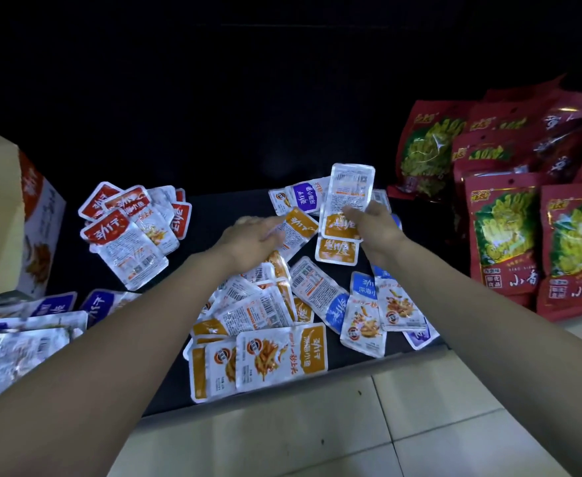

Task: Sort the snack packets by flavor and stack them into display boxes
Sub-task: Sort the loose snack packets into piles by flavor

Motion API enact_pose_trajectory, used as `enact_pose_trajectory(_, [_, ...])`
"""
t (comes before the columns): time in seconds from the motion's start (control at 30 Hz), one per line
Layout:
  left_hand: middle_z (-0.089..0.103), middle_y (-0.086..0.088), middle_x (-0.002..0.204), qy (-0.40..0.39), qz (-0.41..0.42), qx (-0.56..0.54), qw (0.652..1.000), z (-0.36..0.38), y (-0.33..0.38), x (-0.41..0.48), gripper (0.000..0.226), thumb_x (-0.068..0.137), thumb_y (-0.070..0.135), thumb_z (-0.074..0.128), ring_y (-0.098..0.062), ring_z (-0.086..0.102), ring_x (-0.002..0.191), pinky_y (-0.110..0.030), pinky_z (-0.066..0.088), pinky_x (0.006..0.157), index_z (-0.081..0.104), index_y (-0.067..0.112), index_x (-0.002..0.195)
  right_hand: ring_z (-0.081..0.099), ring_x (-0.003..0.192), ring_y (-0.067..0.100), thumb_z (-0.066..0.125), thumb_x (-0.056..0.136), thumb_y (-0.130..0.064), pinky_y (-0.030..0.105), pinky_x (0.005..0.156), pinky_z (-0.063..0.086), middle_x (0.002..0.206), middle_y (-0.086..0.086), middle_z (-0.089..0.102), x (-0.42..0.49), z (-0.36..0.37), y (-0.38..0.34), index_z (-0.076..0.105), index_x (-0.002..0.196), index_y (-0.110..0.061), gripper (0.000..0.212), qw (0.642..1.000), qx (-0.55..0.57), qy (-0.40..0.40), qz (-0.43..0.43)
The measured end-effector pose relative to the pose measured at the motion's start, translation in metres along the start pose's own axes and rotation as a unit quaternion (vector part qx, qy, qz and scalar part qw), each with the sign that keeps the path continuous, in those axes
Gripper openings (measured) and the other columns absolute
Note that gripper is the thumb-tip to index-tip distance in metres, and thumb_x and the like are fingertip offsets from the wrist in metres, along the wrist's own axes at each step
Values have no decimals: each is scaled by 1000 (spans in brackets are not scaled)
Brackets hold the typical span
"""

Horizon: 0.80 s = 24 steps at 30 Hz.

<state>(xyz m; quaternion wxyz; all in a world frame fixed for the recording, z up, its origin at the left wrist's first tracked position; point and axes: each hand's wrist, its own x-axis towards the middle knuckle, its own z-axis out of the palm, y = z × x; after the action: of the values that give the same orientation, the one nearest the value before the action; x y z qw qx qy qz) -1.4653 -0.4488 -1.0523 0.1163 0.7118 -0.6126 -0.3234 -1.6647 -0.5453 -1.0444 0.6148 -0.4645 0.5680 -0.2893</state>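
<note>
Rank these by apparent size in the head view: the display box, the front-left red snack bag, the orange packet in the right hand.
1. display box, though partly cropped by the frame edge
2. red snack bag
3. orange packet

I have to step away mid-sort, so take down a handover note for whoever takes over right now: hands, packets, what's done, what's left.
Right hand: holds the raised orange packet, printed back toward the camera.
Left hand: reaching onto the flat orange packet; whether it has a grip is unclear.
Done: red pile and purple pile grouped near the display box.
Left: the orange heap and blue packets lie mixed on the black mat. The box's inside is out of view, so boxing looks not yet begun.
</note>
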Motion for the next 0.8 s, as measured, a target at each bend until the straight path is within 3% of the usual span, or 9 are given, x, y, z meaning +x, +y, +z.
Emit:
enact_pose_trajectory(0.1, [19,9,159,-71,-3,62,996,2,-1,-2,56,101,53,20,-11,5,148,-37,4,117,26,28,151,68,92,21,53,100,-16,38,72,58,111,6,68,3,5,2,52,128,-12,28,1000,6,7,-2])
enact_pose_trajectory(0.17, [23,13,157,-72,19,104,992,-4,-8,0,58,100,56,16,-7,7,147,-37,4,116,35,30,147,69,86,17,53,100,-15,32,65,56,108,4,68,5,9,3,53,126,-13,27,1000,22,-4,-3])
enact_pose_trajectory(0.27, [42,7,149,-43,28,118,992,-13,-23,0,59,98,58,13,-10,18,144,-38,12,115,60,34,126,70,86,17,54,99,-17,33,69,58,105,4,69,4,22,2,54,125,-14,26,999,29,-28,-16])
enact_pose_trajectory(0.43, [55,-3,129,31,-1,-126,992,-20,-46,-25,53,90,67,29,-18,50,122,-43,40,105,60,36,120,67,93,19,51,101,-18,38,81,58,106,2,67,4,59,-9,53,116,-22,16,996,5,-62,-68])
enact_pose_trajectory(0.5, [60,-7,122,112,-20,-115,987,-23,-52,-36,38,99,45,38,-21,57,110,-39,46,95,57,25,125,63,105,27,47,102,-18,44,91,53,119,9,64,5,76,-9,50,121,-21,19,989,-66,-94,-88])
enact_pose_trajectory(0.57, [63,-11,112,183,-46,-91,978,-25,-55,-46,32,103,26,41,-26,60,97,-40,49,85,53,15,130,61,103,28,47,101,-13,45,92,50,120,16,61,5,94,-6,48,124,-13,22,972,-163,-123,-120])
enact_pose_trajectory(0.63, [61,-11,111,191,-59,-82,976,-25,-61,-55,32,103,20,41,-26,58,91,-40,49,80,51,12,132,58,96,25,51,98,-7,39,85,50,116,17,59,5,107,-1,46,129,-9,31,942,-253,-151,-158])
enact_pose_trajectory(0.73, [59,-12,117,192,-65,-58,977,-23,-72,-63,33,102,16,41,-24,55,91,-30,41,72,51,10,132,58,90,25,54,97,-8,33,72,49,115,10,57,7,117,4,44,136,-15,41,882,-379,-201,-193])
enact_pose_trajectory(0.8, [58,-15,116,206,-78,-62,973,-23,-77,-67,32,101,15,42,-26,55,96,-26,38,72,52,9,131,58,95,26,54,97,-12,34,75,49,124,9,52,11,118,9,45,138,-22,43,849,-436,-209,-211])
